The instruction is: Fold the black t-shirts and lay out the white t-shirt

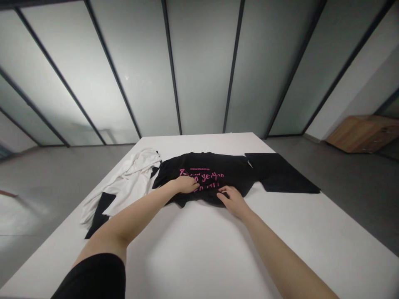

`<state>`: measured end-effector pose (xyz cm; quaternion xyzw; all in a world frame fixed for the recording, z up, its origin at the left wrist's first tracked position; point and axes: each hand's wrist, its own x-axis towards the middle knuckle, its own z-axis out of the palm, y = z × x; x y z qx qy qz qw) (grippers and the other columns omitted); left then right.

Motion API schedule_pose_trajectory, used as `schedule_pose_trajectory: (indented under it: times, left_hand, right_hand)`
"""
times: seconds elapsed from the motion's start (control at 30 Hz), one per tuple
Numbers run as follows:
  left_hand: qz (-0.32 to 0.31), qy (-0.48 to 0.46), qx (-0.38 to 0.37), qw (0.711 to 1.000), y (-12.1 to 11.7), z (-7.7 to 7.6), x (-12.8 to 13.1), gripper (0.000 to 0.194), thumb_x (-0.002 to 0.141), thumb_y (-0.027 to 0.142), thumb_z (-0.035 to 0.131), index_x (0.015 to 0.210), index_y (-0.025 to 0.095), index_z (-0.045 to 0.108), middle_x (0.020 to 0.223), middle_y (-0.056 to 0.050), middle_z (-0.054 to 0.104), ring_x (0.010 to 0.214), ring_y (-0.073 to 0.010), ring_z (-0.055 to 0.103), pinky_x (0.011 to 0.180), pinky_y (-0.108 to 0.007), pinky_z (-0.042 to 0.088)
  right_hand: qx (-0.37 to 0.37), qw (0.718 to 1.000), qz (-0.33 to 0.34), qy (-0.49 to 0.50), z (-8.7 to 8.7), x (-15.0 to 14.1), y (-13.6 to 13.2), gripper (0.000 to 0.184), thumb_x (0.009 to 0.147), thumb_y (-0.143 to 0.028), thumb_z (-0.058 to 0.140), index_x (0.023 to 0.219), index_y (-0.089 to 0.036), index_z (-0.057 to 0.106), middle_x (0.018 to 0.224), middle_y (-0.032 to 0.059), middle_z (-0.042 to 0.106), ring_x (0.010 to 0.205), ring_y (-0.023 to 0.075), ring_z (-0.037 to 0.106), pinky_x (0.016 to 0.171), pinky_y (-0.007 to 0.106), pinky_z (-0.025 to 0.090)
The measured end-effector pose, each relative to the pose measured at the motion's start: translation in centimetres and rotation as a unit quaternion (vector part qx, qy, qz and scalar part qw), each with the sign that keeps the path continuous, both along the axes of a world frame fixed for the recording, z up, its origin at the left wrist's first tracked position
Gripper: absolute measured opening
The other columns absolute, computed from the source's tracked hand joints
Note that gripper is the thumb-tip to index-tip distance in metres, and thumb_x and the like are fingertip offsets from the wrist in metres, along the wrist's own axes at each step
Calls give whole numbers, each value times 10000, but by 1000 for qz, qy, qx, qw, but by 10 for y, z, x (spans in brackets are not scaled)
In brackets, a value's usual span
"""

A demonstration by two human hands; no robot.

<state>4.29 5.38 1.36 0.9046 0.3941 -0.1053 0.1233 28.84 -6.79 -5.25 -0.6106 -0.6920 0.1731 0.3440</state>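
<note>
Currently, on my feed, the left hand [187, 184] rests on the black T-shirt [205, 166], fingers lying over its pink lettering, released rather than clenched. The right hand [233, 202] sits just beside it, its fingertips [222, 194] at the shirt's lower edge; I cannot tell whether they are pinching the fabric or only touching it. The shirt lies ahead of both hands on a white table [193, 253]. Past the right hand, a flat black cloth [280, 174] adjoins the shirt; I cannot tell if it is a separate piece. Left of the left hand lies a crumpled white garment [124, 187], with a dark cloth [99, 214] showing at its near edge.
</note>
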Motion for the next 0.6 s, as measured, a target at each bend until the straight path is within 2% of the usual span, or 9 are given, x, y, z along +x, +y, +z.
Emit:
schedule_pose_trajectory:
  times: [0.13,0.2,0.3,0.4,0.47,0.53,0.6]
  left_hand:
    - [-98,-115,104,983,-26,-10,-41,373,1082,445,413,1077,188,684,1038,-125,735,982,-284,692,943,-415,536]
    - [-112,-141,131,975,-42,-14,-58,311,1063,407,482,1201,183,648,1123,-124,711,1055,-284,668,982,-422,524]
    - [-102,-175,192,960,-71,-23,-81,430,1000,329,593,1405,189,561,1349,-153,636,1245,-311,594,1077,-466,476]
    - [-119,-193,241,944,-99,-32,-94,325,996,247,578,1317,223,617,1372,-140,614,1267,-312,563,1120,-493,427]
    - [-143,-184,215,949,-109,-37,-96,237,1002,235,569,1227,235,644,1253,-106,652,1145,-274,602,1057,-451,463]
    - [-108,-179,187,960,-109,-41,-95,290,981,271,619,1268,230,620,1200,-93,658,1087,-268,614,1001,-433,497]
    - [-19,-190,190,963,-99,-44,-92,427,958,320,662,1359,208,570,1229,-110,641,1129,-293,611,1017,-454,509]
  right_hand:
    - [-4,1000,-5,-1,-2,0,1,258,963,-405,609,953,-219,788,1105,112,780,1123,299,669,1051,447,478]
    - [-1,1000,-5,3,-3,0,2,251,959,-404,615,919,-223,785,1109,110,781,1117,297,671,1050,443,478]
    - [2,1000,-2,17,-4,0,2,256,947,-426,624,889,-233,780,1109,106,784,1119,297,674,1050,441,479]
    - [-1,999,-12,47,-2,-1,3,280,905,-462,632,897,-227,785,1076,115,792,1108,314,680,1053,457,476]
    - [-7,996,-22,89,1,-1,4,313,880,-488,625,910,-223,790,1048,111,797,1075,316,692,1031,444,488]
    - [-14,989,-33,140,4,1,5,349,879,-520,603,905,-226,789,1007,90,798,1030,307,699,979,411,508]
    - [-11,982,-51,183,6,4,5,385,895,-559,583,874,-226,776,938,65,787,988,297,694,924,380,518]
